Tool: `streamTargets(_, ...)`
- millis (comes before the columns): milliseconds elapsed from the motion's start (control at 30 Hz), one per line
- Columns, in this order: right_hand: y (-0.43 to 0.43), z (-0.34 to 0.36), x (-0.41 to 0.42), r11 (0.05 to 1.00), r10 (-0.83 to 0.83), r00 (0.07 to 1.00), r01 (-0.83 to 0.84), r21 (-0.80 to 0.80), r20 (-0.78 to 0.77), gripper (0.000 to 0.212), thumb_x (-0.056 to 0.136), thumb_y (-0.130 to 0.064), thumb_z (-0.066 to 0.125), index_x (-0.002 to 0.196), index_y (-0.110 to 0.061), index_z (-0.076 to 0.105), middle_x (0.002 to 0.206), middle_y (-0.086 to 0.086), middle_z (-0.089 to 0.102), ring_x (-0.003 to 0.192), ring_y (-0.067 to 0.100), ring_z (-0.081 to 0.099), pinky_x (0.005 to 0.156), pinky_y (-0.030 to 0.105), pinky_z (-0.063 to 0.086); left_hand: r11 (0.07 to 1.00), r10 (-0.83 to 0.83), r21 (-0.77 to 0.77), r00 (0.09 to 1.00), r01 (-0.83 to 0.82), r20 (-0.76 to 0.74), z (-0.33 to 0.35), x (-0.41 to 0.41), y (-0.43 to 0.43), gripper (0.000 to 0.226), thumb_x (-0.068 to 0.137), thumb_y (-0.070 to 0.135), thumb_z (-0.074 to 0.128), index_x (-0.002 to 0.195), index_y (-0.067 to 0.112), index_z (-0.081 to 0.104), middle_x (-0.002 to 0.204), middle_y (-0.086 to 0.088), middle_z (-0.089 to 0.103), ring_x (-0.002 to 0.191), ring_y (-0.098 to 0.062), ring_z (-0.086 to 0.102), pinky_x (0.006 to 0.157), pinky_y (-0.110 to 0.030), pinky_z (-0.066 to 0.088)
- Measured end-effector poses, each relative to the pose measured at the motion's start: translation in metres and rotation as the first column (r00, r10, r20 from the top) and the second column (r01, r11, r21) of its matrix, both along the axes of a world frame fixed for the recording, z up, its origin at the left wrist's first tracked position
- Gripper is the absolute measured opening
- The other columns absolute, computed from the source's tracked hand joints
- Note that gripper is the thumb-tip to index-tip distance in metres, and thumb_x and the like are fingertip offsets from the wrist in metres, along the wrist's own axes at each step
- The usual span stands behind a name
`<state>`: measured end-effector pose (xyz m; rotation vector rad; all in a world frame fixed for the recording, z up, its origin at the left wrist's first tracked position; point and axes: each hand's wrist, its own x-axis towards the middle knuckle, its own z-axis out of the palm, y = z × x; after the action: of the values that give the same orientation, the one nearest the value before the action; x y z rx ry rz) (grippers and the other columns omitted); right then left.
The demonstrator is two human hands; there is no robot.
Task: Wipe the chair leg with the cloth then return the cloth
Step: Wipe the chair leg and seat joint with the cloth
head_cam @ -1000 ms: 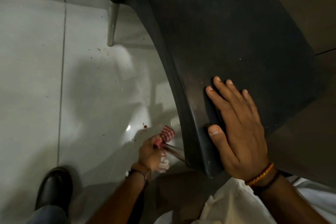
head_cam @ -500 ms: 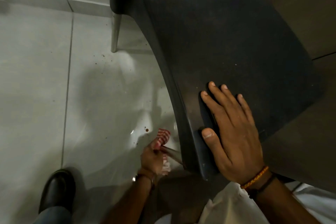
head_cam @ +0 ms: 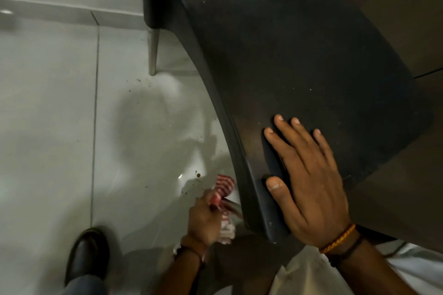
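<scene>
Red-striped cloth [head_cam: 224, 187] bunched in my left hand [head_cam: 203, 219] wraps the near chair leg [head_cam: 231, 206], my right hand [head_cam: 309, 189] flat, open, steadying the seat [head_cam: 299, 55].

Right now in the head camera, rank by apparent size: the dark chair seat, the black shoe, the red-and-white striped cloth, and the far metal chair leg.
1. Dark chair seat
2. Black shoe
3. Red-and-white striped cloth, partly hidden by the left hand, and the far metal chair leg: too close to rank.

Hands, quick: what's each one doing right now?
Left hand: closed on the red-and-white striped cloth, against the near metal chair leg.
Right hand: open, flat on the dark plastic chair seat.
</scene>
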<state>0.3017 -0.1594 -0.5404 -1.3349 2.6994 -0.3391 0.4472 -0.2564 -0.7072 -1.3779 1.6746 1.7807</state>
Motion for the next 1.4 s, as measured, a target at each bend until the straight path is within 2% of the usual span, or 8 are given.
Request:
streamTargets(100,0.000,0.001,-0.001,0.999,-0.001,1.000,0.001,0.053,0.010,0.067,0.109,-0.060,0.019,0.166,-0.026,0.031,0.177,-0.004,0.024,0.166,0.019,0.019,0.132,0.055,0.013,0.999,0.020,-0.042,0.993,-0.025,-0.114,0.083,0.008,0.014,0.051,0.095,0.003,0.053,0.137,0.031,0.061,0.120,0.002,0.074,0.101,-0.021,0.074,0.090,-0.045,0.061)
streamTargets(233,0.000,0.004,-0.001,0.993,0.000,0.999,-0.005,0.121,0.043,0.067,0.109,-0.060,0.017,0.167,-0.027,0.027,0.178,-0.003,0.021,0.166,0.020,0.017,0.132,0.056,0.013,0.987,0.110,-0.106,0.989,-0.120,-0.098,0.146,0.006,0.024,0.056,0.097,0.009,0.056,0.138,0.047,0.056,0.121,0.019,0.072,0.107,0.001,0.068,0.100,-0.023,0.053)
streamTargets(500,-0.015,0.020,-0.003,0.985,-0.060,0.986,0.033,0.170,0.159,0.066,0.108,-0.064,0.016,0.162,-0.029,0.033,0.175,-0.004,0.026,0.164,0.024,0.024,0.131,0.057,0.012,0.925,0.288,0.284,0.954,-0.254,-0.084,0.132,0.015,-0.031,0.029,0.097,0.002,0.058,0.108,0.019,0.079,0.097,-0.010,0.081,0.090,-0.032,0.078,0.082,-0.048,0.062)
streamTargets(767,-0.165,0.029,-0.082,0.986,-0.098,0.972,0.065,0.157,0.216,0.072,0.101,-0.068,0.020,0.166,-0.037,0.021,0.181,-0.004,0.001,0.167,0.025,-0.007,0.132,0.055,-0.008,0.860,0.506,0.090,0.816,-0.502,-0.278,0.104,-0.008,-0.191,0.020,0.103,0.014,0.052,0.106,0.005,0.070,0.083,-0.032,0.072,0.067,-0.046,0.070,0.052,-0.040,0.055)
streamTargets(933,-0.219,0.006,-0.097,0.970,-0.210,0.943,0.166,0.179,0.259,0.072,0.104,-0.065,0.022,0.169,-0.035,0.010,0.181,-0.002,-0.005,0.167,0.028,-0.010,0.130,0.061,-0.011,0.784,0.553,-0.069,0.745,-0.617,-0.374,0.106,-0.073,-0.264,0.023,0.104,0.013,0.050,0.115,0.007,0.069,0.102,-0.026,0.073,0.093,-0.045,0.072,0.080,-0.060,0.061)
streamTargets(1100,-0.216,-0.004,-0.094,0.971,-0.224,0.952,0.199,0.134,0.210,0.076,0.098,-0.071,0.011,0.168,-0.040,0.008,0.181,-0.005,-0.001,0.167,0.023,-0.007,0.131,0.057,-0.012,0.776,0.510,-0.149,0.749,-0.613,-0.424,0.111,-0.124,-0.280,0.031,0.104,0.011,0.046,0.129,0.011,0.065,0.117,-0.010,0.071,0.108,-0.027,0.067,0.101,-0.044,0.055)
streamTargets(1267,-0.214,-0.006,-0.092,0.972,-0.227,0.956,0.210,0.109,0.185,0.073,0.100,-0.070,0.013,0.167,-0.041,0.011,0.180,-0.006,0.003,0.167,0.021,-0.005,0.131,0.058,-0.009,0.858,0.462,0.014,0.761,-0.513,-0.457,0.106,-0.165,-0.283,0.039,0.106,0.030,0.043,0.139,0.013,0.055,0.131,-0.014,0.065,0.118,-0.030,0.065,0.103,-0.050,0.054)
streamTargets(1400,-0.214,-0.006,-0.092,0.971,-0.229,0.958,0.213,0.107,0.172,0.074,0.101,-0.073,0.011,0.167,-0.041,0.010,0.181,-0.006,0.003,0.167,0.021,-0.005,0.132,0.058,-0.008,0.897,0.331,-0.099,0.803,-0.431,-0.496,0.086,-0.168,-0.286,0.040,0.105,0.025,0.048,0.143,0.013,0.052,0.129,-0.013,0.065,0.115,-0.025,0.066,0.100,-0.043,0.056)
